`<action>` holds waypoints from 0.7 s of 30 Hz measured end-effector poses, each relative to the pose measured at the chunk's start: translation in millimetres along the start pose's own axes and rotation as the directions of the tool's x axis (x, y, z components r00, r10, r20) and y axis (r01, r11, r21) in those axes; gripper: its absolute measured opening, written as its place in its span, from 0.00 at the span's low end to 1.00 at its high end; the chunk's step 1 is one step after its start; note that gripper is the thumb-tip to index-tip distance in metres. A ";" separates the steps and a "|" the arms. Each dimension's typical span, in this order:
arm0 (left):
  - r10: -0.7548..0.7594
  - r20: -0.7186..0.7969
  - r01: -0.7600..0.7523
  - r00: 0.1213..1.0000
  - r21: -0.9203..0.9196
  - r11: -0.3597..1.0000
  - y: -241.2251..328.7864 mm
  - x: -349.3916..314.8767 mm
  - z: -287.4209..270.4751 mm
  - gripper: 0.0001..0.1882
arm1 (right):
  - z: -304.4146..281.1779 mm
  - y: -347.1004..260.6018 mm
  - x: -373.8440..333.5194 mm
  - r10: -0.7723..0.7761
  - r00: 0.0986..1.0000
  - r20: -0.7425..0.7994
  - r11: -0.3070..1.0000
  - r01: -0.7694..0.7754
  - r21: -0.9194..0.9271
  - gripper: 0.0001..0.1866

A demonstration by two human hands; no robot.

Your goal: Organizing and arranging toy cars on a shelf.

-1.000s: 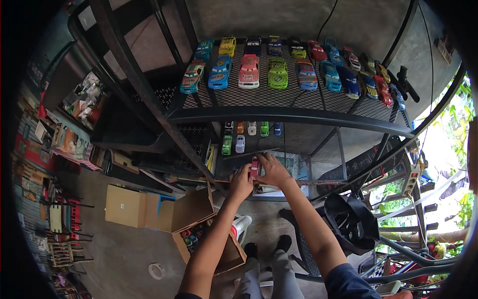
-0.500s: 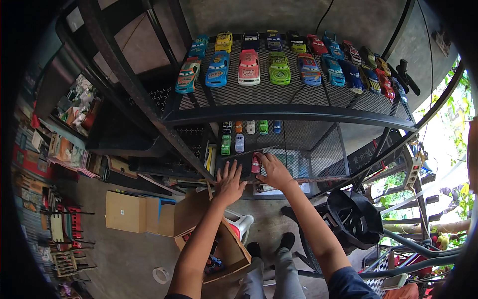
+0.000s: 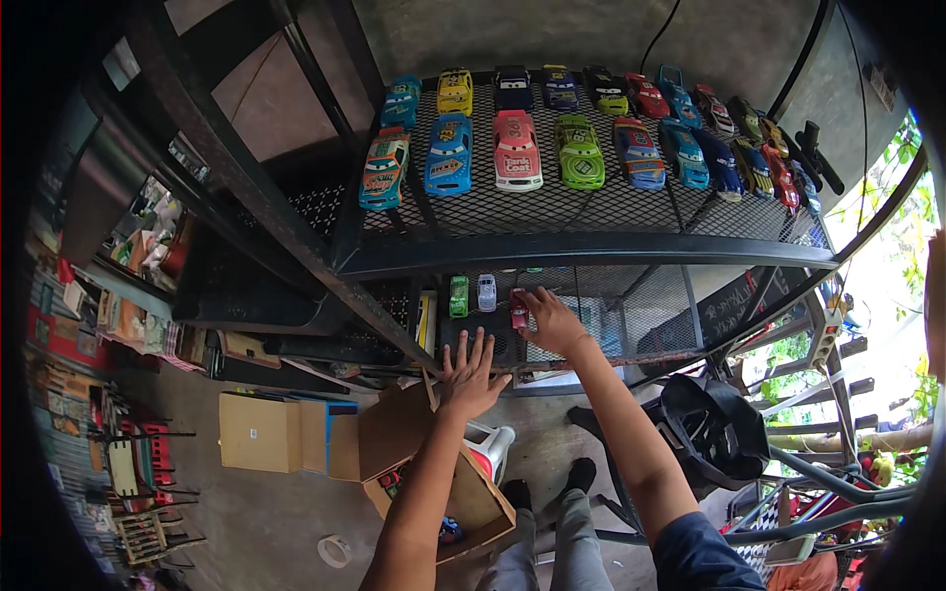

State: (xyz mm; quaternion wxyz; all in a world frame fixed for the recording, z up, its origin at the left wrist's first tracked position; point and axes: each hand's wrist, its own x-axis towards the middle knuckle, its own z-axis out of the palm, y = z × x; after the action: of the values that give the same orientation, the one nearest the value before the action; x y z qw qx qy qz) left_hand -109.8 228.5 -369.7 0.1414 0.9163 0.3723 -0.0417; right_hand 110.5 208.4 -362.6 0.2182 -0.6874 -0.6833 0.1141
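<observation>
My right hand [image 3: 552,323] reaches onto the lower mesh shelf, its fingers closed on a small red toy car [image 3: 518,311]. To the left of it stand a silver toy car [image 3: 487,293] and a green toy car [image 3: 459,295], side by side. My left hand [image 3: 470,382] lies at the shelf's front edge with fingers spread and nothing in it. On the upper mesh shelf [image 3: 591,219], larger toy cars are lined up in two rows, among them a pink one [image 3: 517,150] and a lime green one [image 3: 579,151].
The upper shelf's black front bar [image 3: 591,254] hangs over the lower shelf and hides its back row. Below stand an open cardboard box [image 3: 483,512] with toys inside and a black bag [image 3: 709,433]. A roll of tape [image 3: 334,551] lies on the floor.
My right hand has pushed the red car farther back, nearly level with the silver car. My view has shifted, so the upper bar now covers the rear cars below. The left hand remains spread.
</observation>
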 end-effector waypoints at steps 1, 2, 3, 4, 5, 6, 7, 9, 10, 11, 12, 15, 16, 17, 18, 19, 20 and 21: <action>-0.005 0.005 0.005 1.000 -0.008 1.000 0.0 -0.3 -0.5 0.42 | -0.4 -1.0 2.4 0.032 0.999 0.019 0.999 -0.032 -0.003 0.36; -0.004 0.003 0.005 1.000 -0.006 1.000 0.0 -0.3 -1.2 0.42 | 0.8 0.0 4.4 0.032 0.999 0.016 0.999 -0.032 -0.002 0.36; -0.007 0.011 0.007 1.000 -0.001 1.000 0.1 -0.6 -1.7 0.42 | 2.0 1.1 6.3 0.028 1.000 0.002 0.999 -0.028 0.015 0.36; -0.009 0.019 0.009 1.000 0.005 1.000 0.5 -0.3 -2.5 0.42 | 2.7 2.7 7.7 0.024 1.000 -0.013 0.999 -0.024 0.032 0.37; -0.007 0.021 0.007 1.000 0.005 1.000 1.0 -0.3 -2.3 0.42 | 2.6 3.2 8.1 0.026 1.000 -0.013 0.999 -0.026 0.033 0.37; -0.003 0.012 0.003 1.000 0.007 1.000 1.7 0.0 -2.3 0.42 | 2.2 4.2 8.6 0.028 0.999 -0.035 0.999 -0.027 0.043 0.37; 0.002 0.003 -0.002 1.000 0.010 1.000 2.0 0.1 -1.8 0.43 | 2.2 5.0 8.4 0.031 0.998 -0.056 0.998 -0.028 0.054 0.37; -0.007 0.011 0.006 1.000 0.017 1.000 -1.7 -1.6 -1.4 0.43 | 2.1 -0.7 10.5 0.037 0.999 -0.035 0.999 -0.035 0.041 0.36; -0.013 0.018 0.012 1.000 0.023 1.000 -3.4 -2.5 -1.1 0.43 | 2.1 -3.4 11.6 0.044 0.999 -0.014 0.999 -0.044 0.024 0.35; -0.011 0.020 0.010 1.000 0.022 1.000 -1.4 -1.9 -1.5 0.43 | 3.1 -0.3 11.4 0.047 0.999 -0.013 0.999 -0.047 0.024 0.35; -0.009 0.019 0.009 1.000 0.019 1.000 0.3 -0.9 -2.1 0.43 | 4.2 3.0 12.5 0.031 0.999 -0.014 0.999 -0.031 0.030 0.35; -0.009 0.021 0.008 1.000 0.027 1.000 3.0 1.4 -3.6 0.43 | 5.7 7.8 15.3 0.021 0.999 -0.034 0.998 -0.019 0.053 0.34; -0.008 0.019 0.008 1.000 0.034 0.999 3.3 1.3 -3.6 0.43 | 6.0 8.1 15.5 0.024 0.998 -0.054 0.998 -0.021 0.065 0.34; -0.009 0.021 0.008 1.000 0.037 0.999 2.4 0.5 -3.5 0.43 | 5.5 6.3 16.1 0.025 0.998 -0.055 0.997 -0.021 0.068 0.34; -0.010 0.023 0.010 1.000 0.039 0.999 1.4 -0.3 -3.4 0.43 | 4.9 4.3 16.5 0.036 0.998 -0.049 0.997 -0.032 0.072 0.34; -0.011 0.025 0.010 1.000 0.041 0.999 0.5 -0.8 -3.3 0.43 | 4.4 2.0 17.4 0.046 0.998 -0.043 0.996 -0.043 0.076 0.33; -0.009 0.025 0.008 1.000 0.040 0.999 0.8 -0.8 -2.7 0.43 | 4.8 2.5 17.8 0.048 0.998 -0.043 0.996 -0.045 0.074 0.33; -0.006 0.018 0.005 1.000 0.033 0.999 0.6 -0.7 -2.1 0.43 | 5.3 2.9 18.5 0.044 0.998 -0.050 0.997 -0.041 0.061 0.33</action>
State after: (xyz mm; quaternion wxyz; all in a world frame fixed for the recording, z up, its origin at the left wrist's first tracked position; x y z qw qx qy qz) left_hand -110.0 228.3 -367.5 0.1295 0.9172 0.3727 -0.0564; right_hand 111.4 227.5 -365.9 0.2536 -0.6975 -0.6592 0.1213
